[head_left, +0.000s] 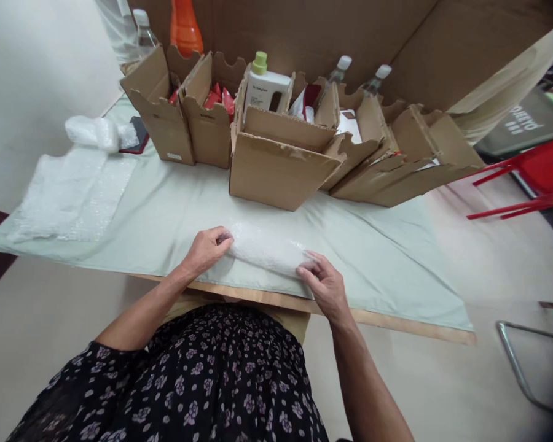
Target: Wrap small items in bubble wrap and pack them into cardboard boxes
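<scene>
– One cloth-covered table (175, 202); cardboard boxes (276, 172) toward its far edge. In hand?
– Bubble-wrapped bundle (267, 248), near the middle of the front edge. Left hand (207, 248) and right hand (321, 282) apart, closed on opposite ends.
– Best handling?
– Even pressure, ends level, turns snug, I'd judge.
– Writing?
– Green-capped bottle (280, 80): label (259, 97) perhaps "babycare", blurred. Beyond the right edge, white lettering (520, 116): "OJEYO", start uncertain.

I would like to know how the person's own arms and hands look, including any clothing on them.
The left hand and right hand are bare, with no glove, ring or watch visible. A black fabric sleeve with small pale-purple flowers ends near the left elbow; the right forearm is bare as far as it clearly shows.
</scene>
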A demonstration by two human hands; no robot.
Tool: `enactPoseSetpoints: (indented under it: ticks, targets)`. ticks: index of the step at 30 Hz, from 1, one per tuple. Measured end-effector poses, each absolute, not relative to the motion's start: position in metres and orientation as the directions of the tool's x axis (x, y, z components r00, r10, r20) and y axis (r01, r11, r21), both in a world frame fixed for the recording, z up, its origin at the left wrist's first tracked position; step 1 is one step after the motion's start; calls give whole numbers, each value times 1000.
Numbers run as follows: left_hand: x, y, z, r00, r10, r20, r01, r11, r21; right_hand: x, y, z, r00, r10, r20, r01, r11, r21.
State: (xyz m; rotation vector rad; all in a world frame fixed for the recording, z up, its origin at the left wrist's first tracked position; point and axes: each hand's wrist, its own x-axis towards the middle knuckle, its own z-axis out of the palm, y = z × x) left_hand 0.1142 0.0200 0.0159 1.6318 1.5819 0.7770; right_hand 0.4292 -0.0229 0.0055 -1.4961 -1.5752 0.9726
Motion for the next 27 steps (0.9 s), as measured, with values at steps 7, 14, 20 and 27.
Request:
enactPoseSetpoints:
  ticks: [7,14,20,27]
  targets:
    - [125,30,14,3,994,-109,859,53,509,410,-11,-14,118,988,100,724,-17,-690]
    - [121,22,14,-54,998,-27,958,59,280,426,2,-14,106,981,164,873,-13,-488]
    - [123,24,14,-25,995,-95,937,56,344,413,34,-11,113,990,81,831,-50,-554]
    - [123,19,6,-34,999,-35,885,47,462,411,19,-19,93,988,126,710,23,-704]
